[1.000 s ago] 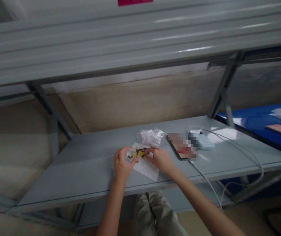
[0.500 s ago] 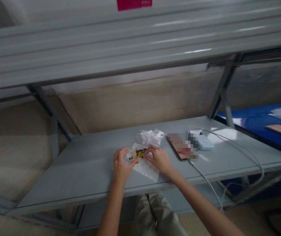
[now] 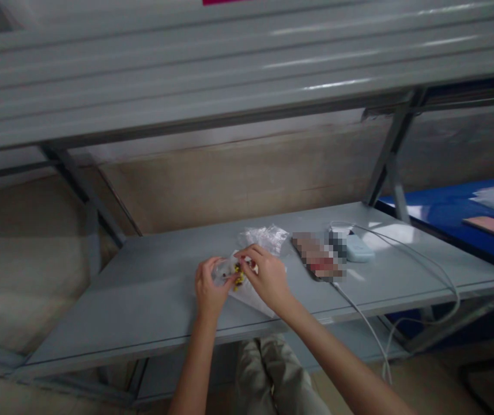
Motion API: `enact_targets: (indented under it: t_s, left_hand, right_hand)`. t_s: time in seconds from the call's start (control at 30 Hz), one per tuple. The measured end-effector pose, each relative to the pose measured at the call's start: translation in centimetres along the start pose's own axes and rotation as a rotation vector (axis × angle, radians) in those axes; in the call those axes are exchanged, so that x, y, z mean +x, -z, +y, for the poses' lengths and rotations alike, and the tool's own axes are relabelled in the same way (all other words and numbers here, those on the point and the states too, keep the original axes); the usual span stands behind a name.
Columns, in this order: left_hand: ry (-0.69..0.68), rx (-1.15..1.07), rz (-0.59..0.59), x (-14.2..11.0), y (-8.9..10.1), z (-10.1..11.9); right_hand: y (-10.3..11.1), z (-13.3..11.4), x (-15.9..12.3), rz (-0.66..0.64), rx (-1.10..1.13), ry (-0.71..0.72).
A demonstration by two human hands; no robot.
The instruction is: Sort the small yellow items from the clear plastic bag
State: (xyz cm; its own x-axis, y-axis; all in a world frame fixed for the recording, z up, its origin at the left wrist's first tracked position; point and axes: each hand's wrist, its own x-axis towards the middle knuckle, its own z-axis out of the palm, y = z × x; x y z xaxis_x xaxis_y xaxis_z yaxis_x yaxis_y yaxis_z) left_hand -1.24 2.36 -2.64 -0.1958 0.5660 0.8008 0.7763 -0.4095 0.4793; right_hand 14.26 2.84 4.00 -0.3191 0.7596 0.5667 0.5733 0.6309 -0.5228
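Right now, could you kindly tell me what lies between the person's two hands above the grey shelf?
In the head view, small yellow and dark pieces lie between the left hand, which holds a small clear container, and the right hand, above a white paper sheet.

The site is a utilitarian storeroom or workroom. Identifying features: a grey steel shelving unit (image 3: 229, 69) with angled steel braces (image 3: 391, 155), its lower shelf (image 3: 100, 323) in use as a work surface; a blue-topped table (image 3: 445, 219) to the right; and a bare, stained wall (image 3: 229, 184).
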Motion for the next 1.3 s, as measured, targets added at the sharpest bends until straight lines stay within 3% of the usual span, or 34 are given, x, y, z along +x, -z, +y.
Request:
enact_targets:
  t_s: [0.1, 0.2, 0.33, 0.47, 0.67, 0.77, 0.9, 1.07, 1.3]
  left_hand:
    - [0.072, -0.037, 0.084, 0.1, -0.1, -0.1]
    - [0.079, -0.013, 0.136, 0.2, -0.1, -0.1]
    - [0.063, 0.051, 0.143, 0.2, -0.1, -0.2]
    - [0.021, 0.118, 0.126, 0.2, 0.1, -0.2]
    - [-0.132, 0.285, 0.005, 0.3, 0.0, 0.5]
    - [-0.193, 0.302, -0.064, 0.3, -0.2, 0.8]
    - [-0.220, 0.324, -0.111, 0.2, -0.3, 0.8]
    - [-0.180, 0.339, -0.108, 0.1, -0.2, 0.7]
    - [-0.087, 0.349, -0.155, 0.4, 0.1, 1.5]
  right_hand:
    - [-1.0, 1.1, -0.8, -0.096, -0.081, -0.050]
    - [-2.3, 2.4, -1.3, -0.302, -0.169, 0.023]
    - [-3.6, 3.3, -1.4, -0.391, -0.212, 0.115]
    - [-3.9, 3.5, -1.1, -0.356, -0.220, 0.150]
    - [-2.5, 3.6, -0.2, 0.020, 0.123, -0.008]
    - [-1.8, 3.5, 0.1, 0.118, 0.192, -0.070]
    - [-1.9, 2.9, 0.1, 0.036, 0.224, -0.025]
    - [-2.2, 2.3, -0.5, -0.138, 0.077, -0.010]
    - [-2.0, 2.9, -0.1, -0.214, 0.097, 0.082]
